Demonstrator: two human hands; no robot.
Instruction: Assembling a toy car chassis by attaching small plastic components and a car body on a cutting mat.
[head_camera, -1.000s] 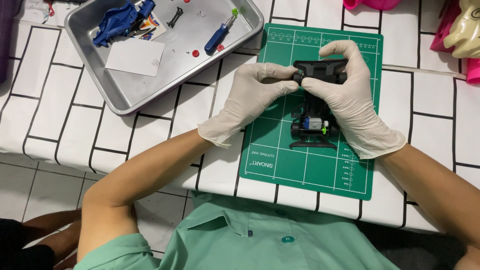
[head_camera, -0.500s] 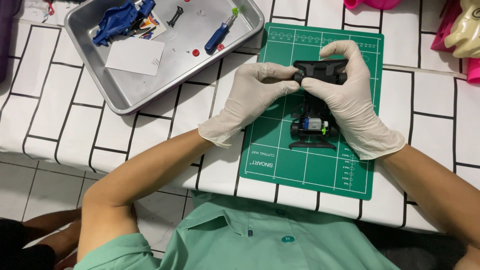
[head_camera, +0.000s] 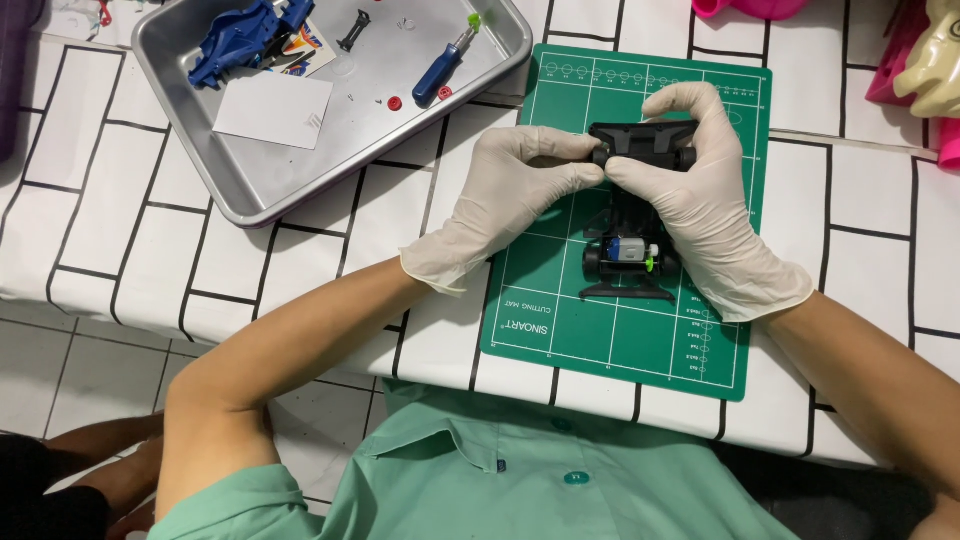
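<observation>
At the upper left of the frame a metal tray (head_camera: 250, 190) holds a blue screwdriver (head_camera: 440, 72) and a white card (head_camera: 272, 110). Right of it, on the green mat (head_camera: 620, 330) at centre, the gloved left hand (head_camera: 505, 200) pinches the left end of a black toy car frame (head_camera: 632, 215). The right hand (head_camera: 700, 200) has its fingers clamped on the right end.

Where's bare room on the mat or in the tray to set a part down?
Cutting mat: the strip nearest the person, below the black toy car chassis, is bare. Metal tray: bare near corner below the white card. Crowded: mat's far half, under both hands.
</observation>
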